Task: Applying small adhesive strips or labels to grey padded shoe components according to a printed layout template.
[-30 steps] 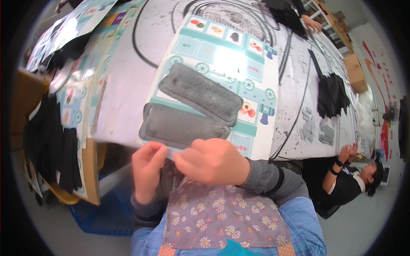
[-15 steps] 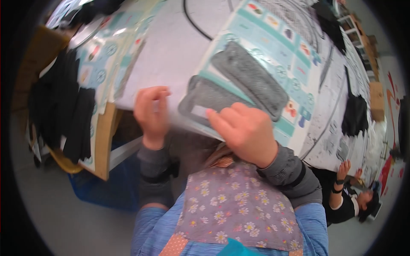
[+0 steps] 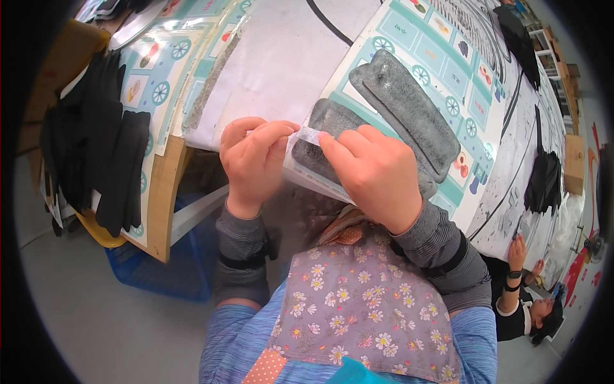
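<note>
A small white strip (image 3: 309,135) is stretched between my two hands, above the edge of a dark grey fuzzy pad (image 3: 339,120). My left hand (image 3: 252,160) has its thumb and fingers pinched on the strip's left end. At the other end my right hand (image 3: 377,173) grips it between thumb and bent forefinger, and hides part of the pad. Farther right, a second pair of long grey fuzzy pieces (image 3: 406,105) lies slantwise. All of these rest on a teal and white printed board (image 3: 441,61) with fruit and wheel pictures.
Left of me black cloth pieces (image 3: 96,141) hang over more printed sheets (image 3: 157,67) at a wooden table edge (image 3: 167,211). Below stands a blue basket (image 3: 160,269). A black cable (image 3: 329,22) crosses the white table top (image 3: 268,57). At the right sits another person (image 3: 524,313), near black fabric (image 3: 543,182).
My left hand has come right and closed on the white strip, which lay on the grey pad before. My right hand has risen slightly with it. The view has shifted a little.
</note>
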Demonstrator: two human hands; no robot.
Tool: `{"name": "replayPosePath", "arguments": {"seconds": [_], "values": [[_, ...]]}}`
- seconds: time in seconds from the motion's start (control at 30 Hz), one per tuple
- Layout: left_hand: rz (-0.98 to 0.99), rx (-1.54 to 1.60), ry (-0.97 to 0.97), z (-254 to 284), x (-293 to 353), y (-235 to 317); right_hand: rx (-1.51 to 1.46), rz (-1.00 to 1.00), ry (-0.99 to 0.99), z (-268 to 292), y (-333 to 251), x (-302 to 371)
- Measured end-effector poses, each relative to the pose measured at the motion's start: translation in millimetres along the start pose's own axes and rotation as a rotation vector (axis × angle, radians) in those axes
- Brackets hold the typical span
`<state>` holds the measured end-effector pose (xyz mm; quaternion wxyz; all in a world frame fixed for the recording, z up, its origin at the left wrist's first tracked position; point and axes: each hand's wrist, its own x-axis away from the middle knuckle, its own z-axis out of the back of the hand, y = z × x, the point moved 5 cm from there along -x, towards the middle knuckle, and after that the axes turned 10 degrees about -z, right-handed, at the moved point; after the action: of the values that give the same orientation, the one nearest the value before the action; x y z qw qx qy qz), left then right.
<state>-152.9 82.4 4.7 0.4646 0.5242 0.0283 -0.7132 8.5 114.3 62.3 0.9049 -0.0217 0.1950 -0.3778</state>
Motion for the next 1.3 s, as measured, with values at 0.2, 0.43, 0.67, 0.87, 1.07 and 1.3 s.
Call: {"name": "replayPosePath", "arguments": {"seconds": [0.2, 0.43, 0.67, 0.87, 1.07, 1.3], "values": [[-0.025, -0.083, -0.057, -2, -2, 4, 0.024, 0.013, 0.005, -2, 3, 1], [-0.044, -0.071, -0.127, -5, -4, 8, 0.026, 0.012, 0.007, -4, 4, 2], [-0.041, -0.084, -0.136, -7, -2, 7, 0.045, -0.017, -0.024, -4, 6, 5], [-0.119, -0.127, -0.192, -7, -10, 12, 0.049, -0.065, -0.066, -2, 3, 12], [-0.152, -0.121, -0.321, -9, -8, 17, 0.047, -0.17, -0.156, -3, 2, 18], [-0.156, -0.14, -0.501, -6, -14, 21, -0.387, -0.332, -0.247, 46, 28, 34]]}}
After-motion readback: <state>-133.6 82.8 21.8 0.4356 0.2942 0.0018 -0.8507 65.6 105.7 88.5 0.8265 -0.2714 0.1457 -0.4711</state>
